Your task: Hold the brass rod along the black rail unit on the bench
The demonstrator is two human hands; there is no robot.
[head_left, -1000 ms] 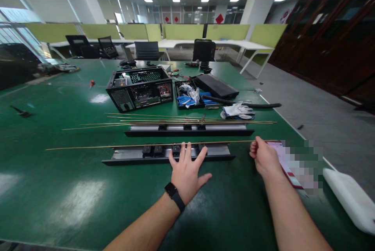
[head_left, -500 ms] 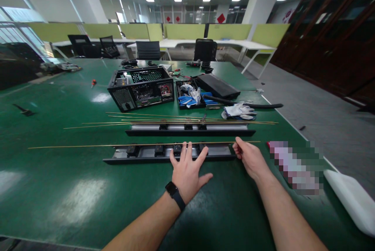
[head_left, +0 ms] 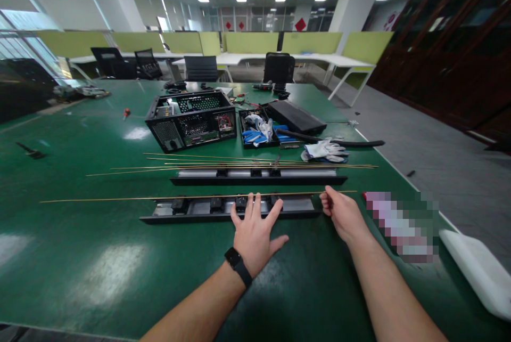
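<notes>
A dark metal rail (head_left: 229, 219) with a silvery channel and several black blocks lies crosswise in front of me. Along its far side runs a long thin brass-coloured rod (head_left: 99, 200), reaching well past the rail on the left. My right hand (head_left: 339, 211) is closed in a pinch on this rod near its right end, just beyond the rail. With fingers spread, my left hand (head_left: 255, 230) rests over the rail's middle blocks, its fingertips at the rod. A second rail (head_left: 259, 181) lies behind, with several more thin rods (head_left: 131, 168) across it.
Farther back on the green table (head_left: 99, 262) stand an opened computer case (head_left: 191, 121), a black tray with gloves (head_left: 258, 130) and a flat black panel (head_left: 297, 117). White gloves (head_left: 325, 150) and a black tube (head_left: 351, 144) lie right. A white object (head_left: 475, 270) sits at the right edge.
My right hand has shifted slightly to the right, and the rod has slid a little the same way. My left hand stays in place over the rail.
</notes>
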